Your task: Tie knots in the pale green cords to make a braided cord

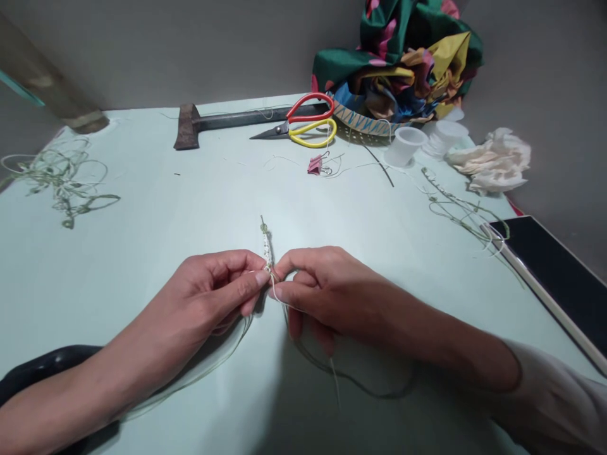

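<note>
1. Left hand pinches a knotted green-and-white cord between thumb and fingers, at the middle of the pale tabletop.
2. Right hand, just beside it, appears closed on a white strand.
3. Likely knotting; tightening would call for steady tension.

Left hand and right hand are pinching, fingertips close together.
Thumbs are pressing toward forefingers; the right's outer fingers are hanging below its thumb; forearms are slanting outward behind the fingers.
</note>
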Demonstrator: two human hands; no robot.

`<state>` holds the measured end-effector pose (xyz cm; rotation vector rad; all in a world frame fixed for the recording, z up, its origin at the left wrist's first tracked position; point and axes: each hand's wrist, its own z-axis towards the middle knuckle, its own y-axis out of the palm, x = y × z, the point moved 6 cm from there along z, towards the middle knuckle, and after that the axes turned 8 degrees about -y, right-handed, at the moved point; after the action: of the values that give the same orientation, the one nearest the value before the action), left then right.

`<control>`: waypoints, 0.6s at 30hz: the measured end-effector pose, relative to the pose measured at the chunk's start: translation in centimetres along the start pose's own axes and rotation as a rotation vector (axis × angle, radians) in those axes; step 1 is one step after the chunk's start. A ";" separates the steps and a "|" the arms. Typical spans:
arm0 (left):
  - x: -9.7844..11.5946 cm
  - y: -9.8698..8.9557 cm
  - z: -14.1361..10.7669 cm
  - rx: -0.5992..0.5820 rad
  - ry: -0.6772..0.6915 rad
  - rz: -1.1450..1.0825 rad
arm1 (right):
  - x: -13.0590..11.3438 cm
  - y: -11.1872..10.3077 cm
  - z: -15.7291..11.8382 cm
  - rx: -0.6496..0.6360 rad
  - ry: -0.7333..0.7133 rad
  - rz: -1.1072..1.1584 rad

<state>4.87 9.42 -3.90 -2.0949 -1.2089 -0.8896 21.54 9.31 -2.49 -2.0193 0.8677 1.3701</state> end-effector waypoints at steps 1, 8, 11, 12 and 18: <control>0.0 0.0 0.0 0.005 0.001 -0.002 | 0.1 0.0 0.0 0.016 -0.007 -0.023; 0.3 0.0 -0.4 0.073 0.002 -0.017 | -0.8 -0.3 -0.5 0.129 -0.066 -0.229; 0.8 0.0 -0.8 0.090 0.052 0.000 | -1.4 -0.4 -0.6 0.151 -0.112 -0.327; 0.9 0.0 -0.9 0.090 0.058 -0.002 | -1.5 -0.4 -0.6 0.152 -0.131 -0.353; 0.3 0.1 -0.9 0.082 0.030 0.000 | -1.6 -0.5 -0.8 0.205 -0.247 -0.450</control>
<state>4.88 8.87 -3.14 -2.0096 -1.2092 -0.8537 21.93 9.33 -0.64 -1.7092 0.3933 1.1850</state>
